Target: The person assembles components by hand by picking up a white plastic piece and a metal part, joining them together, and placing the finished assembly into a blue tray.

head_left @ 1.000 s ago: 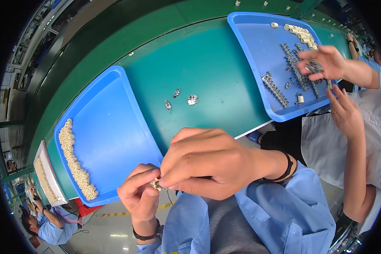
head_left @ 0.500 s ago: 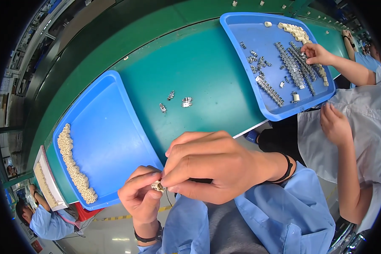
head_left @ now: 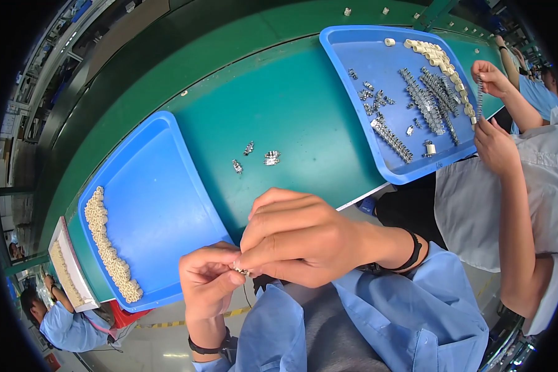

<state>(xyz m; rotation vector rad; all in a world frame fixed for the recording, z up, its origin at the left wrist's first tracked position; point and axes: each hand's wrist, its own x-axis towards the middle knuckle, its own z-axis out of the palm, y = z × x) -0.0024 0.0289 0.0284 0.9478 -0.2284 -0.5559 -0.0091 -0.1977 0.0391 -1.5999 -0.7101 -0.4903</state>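
Close to my body, both hands meet at the fingertips around a small cream-and-metal part point(head_left: 240, 271). My left hand point(head_left: 206, 280) pinches it between thumb and fingers. From the other side, the bent fingers of my right hand point(head_left: 307, 242) close on it, hiding most of the piece. Beyond my hands, a few loose shiny metal pieces point(head_left: 271, 158) lie on the green table point(head_left: 310, 118). To the left is a blue tray point(head_left: 195, 177) with a heap of small cream rings point(head_left: 108, 251) along its left side.
At the right, another blue tray point(head_left: 375, 59) holds metal strips point(head_left: 423, 102), loose metal pieces and cream cylinders point(head_left: 437, 56). A co-worker's hands point(head_left: 497, 147) stretch a metal strip point(head_left: 480, 96) beside it. Farther left, a white box point(head_left: 74, 266) stands near another person point(head_left: 74, 322).
My hands have shifted slightly, and less of the small part shows between my fingers. The co-worker has lifted a metal strip out of the right tray and now holds it with both hands.
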